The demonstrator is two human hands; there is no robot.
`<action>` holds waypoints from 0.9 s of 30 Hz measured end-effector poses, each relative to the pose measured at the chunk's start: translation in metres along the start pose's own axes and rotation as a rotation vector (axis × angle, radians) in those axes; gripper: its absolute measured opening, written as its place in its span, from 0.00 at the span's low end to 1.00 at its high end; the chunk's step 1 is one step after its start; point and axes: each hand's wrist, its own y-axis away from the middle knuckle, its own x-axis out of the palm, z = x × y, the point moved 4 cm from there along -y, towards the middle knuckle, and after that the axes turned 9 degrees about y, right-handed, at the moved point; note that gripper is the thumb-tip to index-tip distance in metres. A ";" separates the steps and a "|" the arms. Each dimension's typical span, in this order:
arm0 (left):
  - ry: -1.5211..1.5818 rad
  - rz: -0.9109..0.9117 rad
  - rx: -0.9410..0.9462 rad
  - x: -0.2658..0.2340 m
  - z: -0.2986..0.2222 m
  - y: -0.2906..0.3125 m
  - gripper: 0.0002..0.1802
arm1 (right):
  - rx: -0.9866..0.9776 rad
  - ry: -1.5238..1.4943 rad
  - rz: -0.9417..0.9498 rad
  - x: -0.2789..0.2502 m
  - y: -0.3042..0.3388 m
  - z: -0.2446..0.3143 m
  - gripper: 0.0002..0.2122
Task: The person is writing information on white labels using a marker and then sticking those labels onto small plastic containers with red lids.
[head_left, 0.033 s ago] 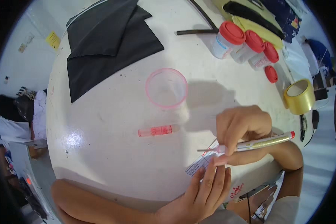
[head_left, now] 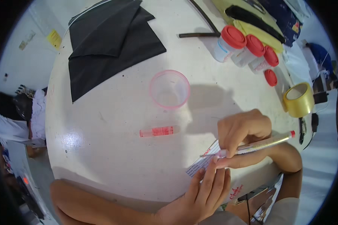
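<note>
My right hand (head_left: 246,129) is closed around a slim marker pen (head_left: 268,142) with a gold-and-white barrel and a red end. Its thin tip meets a small white printed label (head_left: 199,165), which lies on the table in front of me. Stretched out flat, the fingers of my left hand (head_left: 201,195) rest on the label's near edge and cover part of it. To the left of the label lies a translucent red pen cap (head_left: 157,131). Farther back stands a clear round cup (head_left: 169,90) with a pink rim.
Black folded sheets (head_left: 97,71) cover the far left of the white table (head_left: 101,150). At the far right are several red-lidded jars (head_left: 225,47), a loose red lid (head_left: 270,77), a yellow tape roll (head_left: 304,107) and a cutter knife (head_left: 301,129). A dark bent strip (head_left: 199,35) lies behind.
The pen's tip has dipped slightly toward the label, and its red end has shifted a little left. My left hand stays in place. The whole view has moved slightly.
</note>
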 end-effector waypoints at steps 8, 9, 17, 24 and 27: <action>0.022 -0.024 -0.004 0.006 -0.005 0.007 0.24 | 0.160 0.064 -0.041 0.003 0.012 -0.008 0.13; 0.041 -0.038 -0.029 0.007 -0.007 0.007 0.24 | 0.133 0.075 -0.051 0.004 0.010 -0.006 0.14; 0.146 -0.165 -0.125 0.018 -0.003 0.001 0.19 | 0.024 0.138 -0.006 0.006 0.005 -0.004 0.14; -0.028 -0.011 0.032 0.007 0.001 0.001 0.25 | 0.020 0.198 0.037 0.005 0.009 -0.007 0.15; -0.006 -0.008 0.017 0.003 -0.002 0.006 0.25 | 0.025 0.194 0.034 0.007 0.004 -0.001 0.15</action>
